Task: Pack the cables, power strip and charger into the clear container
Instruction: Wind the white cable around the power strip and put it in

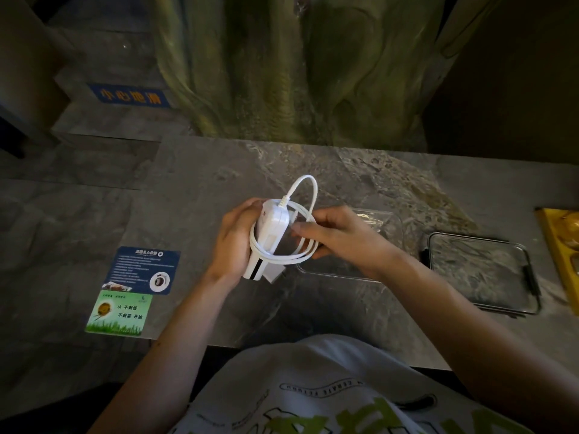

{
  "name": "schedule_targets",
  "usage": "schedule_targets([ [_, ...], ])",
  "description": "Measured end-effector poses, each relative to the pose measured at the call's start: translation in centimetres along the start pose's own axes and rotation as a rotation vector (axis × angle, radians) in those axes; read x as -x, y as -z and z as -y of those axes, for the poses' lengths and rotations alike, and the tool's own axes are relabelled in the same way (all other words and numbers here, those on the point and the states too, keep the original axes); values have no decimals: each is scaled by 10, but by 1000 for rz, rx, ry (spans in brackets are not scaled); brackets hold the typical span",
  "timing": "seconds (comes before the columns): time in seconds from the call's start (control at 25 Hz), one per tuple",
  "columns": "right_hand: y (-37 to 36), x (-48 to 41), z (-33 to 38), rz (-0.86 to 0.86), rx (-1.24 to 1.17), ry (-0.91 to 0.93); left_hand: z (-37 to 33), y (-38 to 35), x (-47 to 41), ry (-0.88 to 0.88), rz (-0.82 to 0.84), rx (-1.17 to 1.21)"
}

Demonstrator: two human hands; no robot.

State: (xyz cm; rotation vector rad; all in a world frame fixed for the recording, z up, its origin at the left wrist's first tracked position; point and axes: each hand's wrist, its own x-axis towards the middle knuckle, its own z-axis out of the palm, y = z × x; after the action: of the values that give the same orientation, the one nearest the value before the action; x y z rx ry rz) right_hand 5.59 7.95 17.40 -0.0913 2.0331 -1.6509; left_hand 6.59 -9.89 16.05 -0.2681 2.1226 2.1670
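Note:
My left hand (pixel 233 238) grips a white power strip (pixel 264 245) above the stone table, just left of the clear container (pixel 391 236). Its white cable (pixel 305 198) is looped around the strip, with one loop sticking up at the far end. My right hand (pixel 336 236) pinches the cable loops on the strip's right side, over the container's left part. A white plug or charger block (pixel 274 275) shows at the strip's near end. The container's inside is mostly hidden by my right hand.
The container's clear lid (pixel 482 272) with dark clips lies to the right. A yellow object (pixel 564 249) sits at the far right edge. Two printed cards, blue (pixel 144 269) and green (pixel 120 311), lie at the table's left. A green rock-like wall rises behind the table.

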Motion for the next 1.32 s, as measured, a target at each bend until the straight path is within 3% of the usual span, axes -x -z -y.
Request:
schedule_targets([
  [0.16, 8, -2, -3, 74, -43, -6, -1, -2, 0, 29, -26, 26],
  [0.32, 10, -2, -10, 116, -161, -1, -1, -3, 2, 166, 48, 284],
  [0.56, 4, 1, -11, -241, 358, 427, 4, -7, 1, 109, 12, 265],
  [0.68, 3, 3, -11, -408, 464, 513, 1, -7, 3, 79, 63, 249],
  [0.8, 0, 4, -13, -423, 581, 604, -1, -8, 3, 77, 70, 256],
  [1.04, -2, 2, -15, -409, 547, 570, 3, -8, 5, 141, 224, 292],
  [1.2, -2, 3, -15, -430, 503, 579, 6, -1, 4, -85, 304, 143],
  [1.32, 0, 3, -14, -421, 474, 595, 6, 0, 3, -110, 316, 167],
])
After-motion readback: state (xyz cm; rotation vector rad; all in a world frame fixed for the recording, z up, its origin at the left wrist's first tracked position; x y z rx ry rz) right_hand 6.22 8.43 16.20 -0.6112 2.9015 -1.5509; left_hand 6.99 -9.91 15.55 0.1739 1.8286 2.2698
